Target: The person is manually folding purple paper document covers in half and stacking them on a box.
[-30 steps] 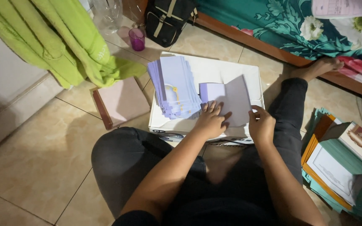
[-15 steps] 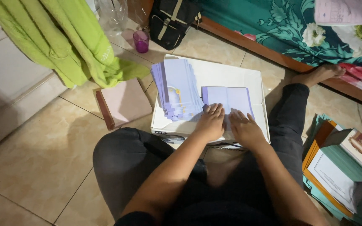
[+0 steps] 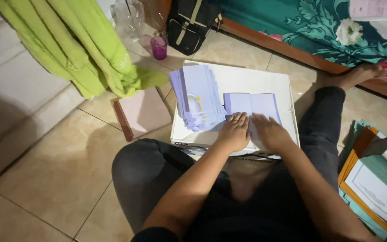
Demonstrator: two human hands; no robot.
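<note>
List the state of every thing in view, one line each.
Lilac card: opened flat on the white box.
Left hand: pressed flat on the card.
Right hand: pressed flat on the card.
Card stack: fanned, leaning on the box.
Purple cup: upright on the floor.

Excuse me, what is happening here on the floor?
A person sits on the tiled floor with a white cardboard box before them as a work surface. The left hand and right hand both press flat on an opened pale purple folded card. A fanned stack of similar purple cards lies on the box beside it, to the left.
</note>
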